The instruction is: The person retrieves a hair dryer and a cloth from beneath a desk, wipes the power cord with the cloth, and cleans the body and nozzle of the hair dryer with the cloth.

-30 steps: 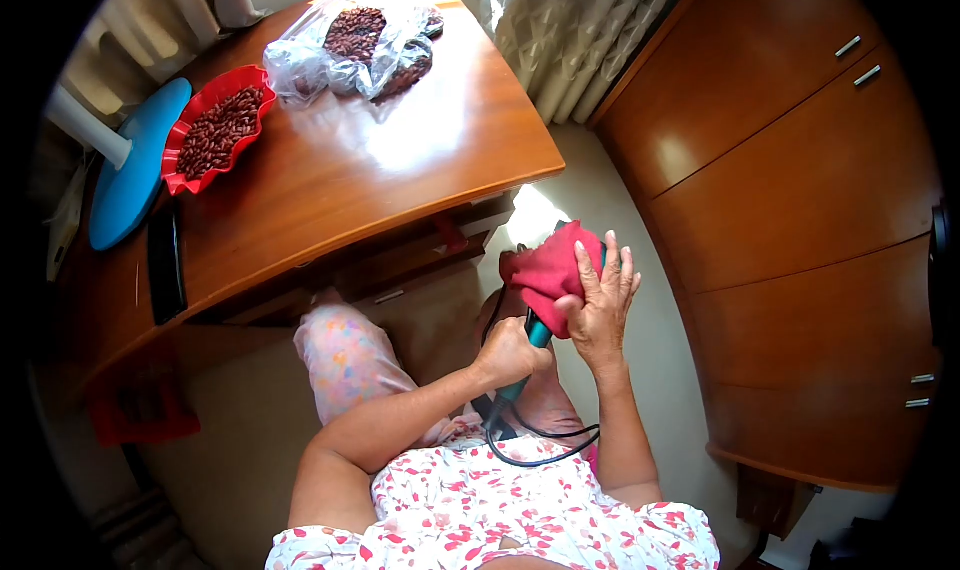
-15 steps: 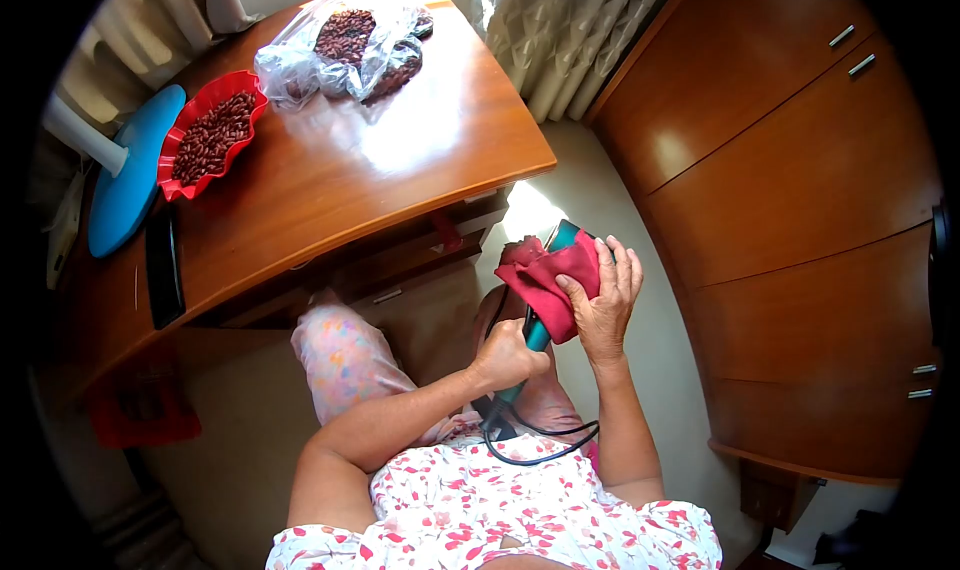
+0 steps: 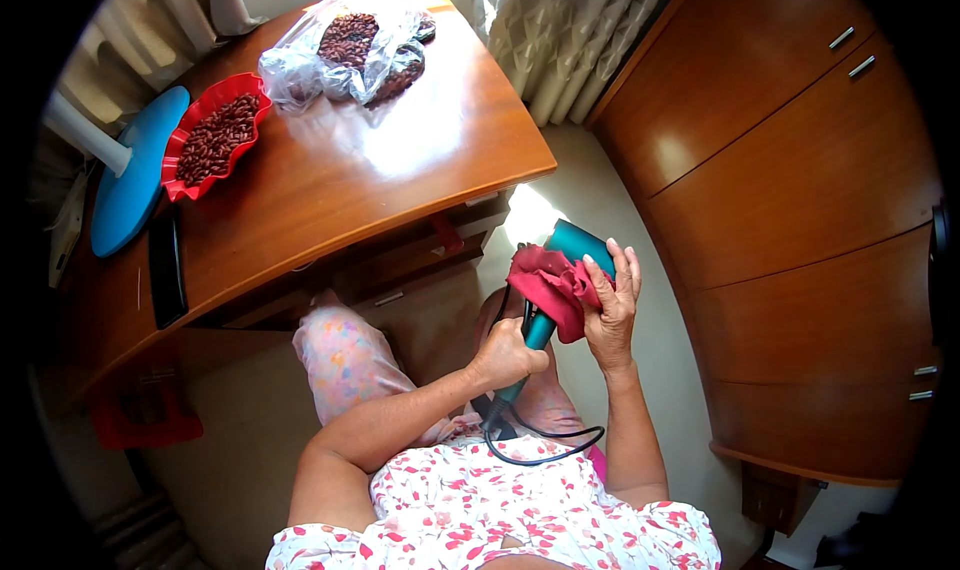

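My left hand (image 3: 507, 356) is wrapped round the handle of a teal hair dryer (image 3: 578, 242), held tilted above my lap. The dryer's wide barrel points up and away from me. A crumpled dark red cloth (image 3: 553, 288) lies against the barrel where it meets the handle. My right hand (image 3: 611, 312) presses that cloth to the dryer, thumb on the cloth and fingers along the barrel's right side. From the handle's lower end a black cord (image 3: 540, 462) loops over my lap.
On the wooden desk (image 3: 330, 190) stand a red scalloped bowl (image 3: 264, 105) of dark red beans and a clear plastic bag (image 3: 290, 75) with more beans. A blue round base (image 3: 125, 215) and a black flat object (image 3: 167, 270) are at its left. Wooden cabinets (image 3: 800, 210) line the right.
The red cloth has slid down and bunched up, so more of the dryer's teal barrel shows. My right hand has shifted slightly with it. My left hand keeps its grip on the handle.
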Tool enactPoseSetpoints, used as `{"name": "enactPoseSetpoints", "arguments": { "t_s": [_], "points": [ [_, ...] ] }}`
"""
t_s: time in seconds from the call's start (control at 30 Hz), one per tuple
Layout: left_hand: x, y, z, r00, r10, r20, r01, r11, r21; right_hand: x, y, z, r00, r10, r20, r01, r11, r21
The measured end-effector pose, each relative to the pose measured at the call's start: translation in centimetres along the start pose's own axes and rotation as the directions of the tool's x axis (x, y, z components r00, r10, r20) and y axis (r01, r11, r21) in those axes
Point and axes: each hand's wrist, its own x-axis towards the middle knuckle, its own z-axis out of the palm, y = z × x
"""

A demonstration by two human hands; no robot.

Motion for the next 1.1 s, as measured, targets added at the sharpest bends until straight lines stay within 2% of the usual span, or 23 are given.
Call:
{"name": "enactPoseSetpoints", "arguments": {
  "t_s": [0.17, 0.27, 0.37, 0.57, 0.63, 0.67, 0.73, 0.77, 0.8, 0.9, 0.93, 1.0, 1.03, 1.07, 1.1],
  "points": [
    [0.1, -0.1, -0.1, 0.999, -0.035, 0.017, 0.036, 0.999, -0.025, -0.2, 0.3, -0.1, 1.0, -0.026, 0.007, 0.026, 0.999, 0.021],
    [0.0, 0.2, 0.0, 1.0, -0.028, 0.012, 0.028, 0.999, -0.022, -0.1, 0.2, -0.2, 0.998, -0.057, -0.023, 0.056, 0.998, -0.022],
    [0.0, -0.1, 0.1, 1.0, 0.004, 0.008, -0.004, 1.0, 0.008, 0.0, -0.4, 0.2, 0.996, -0.022, -0.09, 0.018, 0.999, -0.034],
    [-0.4, 0.0, 0.2, 1.0, 0.008, 0.019, -0.009, 0.999, 0.05, 1.2, -1.2, 0.7, 0.974, -0.002, -0.226, -0.046, 0.978, -0.204],
    [-0.4, -0.1, 0.2, 1.0, 0.017, 0.021, -0.018, 0.998, 0.062, 1.9, -0.7, 0.3, 0.945, 0.168, -0.281, -0.218, 0.963, -0.159],
    [-0.5, -0.2, 0.2, 1.0, 0.003, 0.028, -0.005, 0.998, 0.057, 2.3, -0.8, 0.0, 0.946, 0.167, -0.28, -0.217, 0.963, -0.158],
    [-0.5, -0.4, 0.4, 0.999, -0.011, 0.036, 0.009, 0.999, 0.05, 3.1, -0.8, -0.6, 0.875, 0.447, -0.186, -0.48, 0.85, -0.217],
    [-0.5, -0.5, 0.3, 0.999, -0.002, 0.034, -0.001, 0.996, 0.088, 3.3, -0.1, -1.0, 0.82, 0.559, -0.119, -0.572, 0.807, -0.15],
    [-0.5, -0.5, 0.3, 0.999, 0.007, 0.032, -0.011, 0.992, 0.125, 3.5, 0.5, -1.2, 0.821, 0.558, -0.121, -0.571, 0.807, -0.15],
    [-0.7, -0.1, 0.2, 0.999, -0.007, 0.049, -0.001, 0.989, 0.15, 3.4, 2.3, -1.7, 0.712, 0.693, 0.108, -0.701, 0.697, 0.15],
    [-0.7, -0.1, 0.3, 0.999, -0.007, 0.05, -0.001, 0.989, 0.15, 3.4, 2.2, -1.3, 0.712, 0.694, 0.107, -0.701, 0.697, 0.15],
    [-0.7, -0.1, 0.3, 0.999, -0.023, 0.045, 0.015, 0.987, 0.161, 3.4, 1.6, -0.3, 0.849, 0.469, -0.242, -0.45, 0.883, 0.131],
    [-0.7, -0.2, 0.4, 0.999, -0.023, 0.045, 0.015, 0.987, 0.162, 3.5, 1.4, -0.3, 0.849, 0.469, -0.242, -0.451, 0.883, 0.131],
    [-0.7, -0.3, 0.5, 0.999, -0.023, 0.037, 0.017, 0.988, 0.156, 3.8, 1.0, -0.5, 0.914, 0.263, -0.309, -0.292, 0.955, -0.049],
    [-0.7, -0.4, 0.5, 0.999, -0.024, 0.028, 0.019, 0.988, 0.151, 3.9, 0.9, -0.6, 0.941, 0.041, -0.336, -0.126, 0.964, -0.236]
  ]
}}
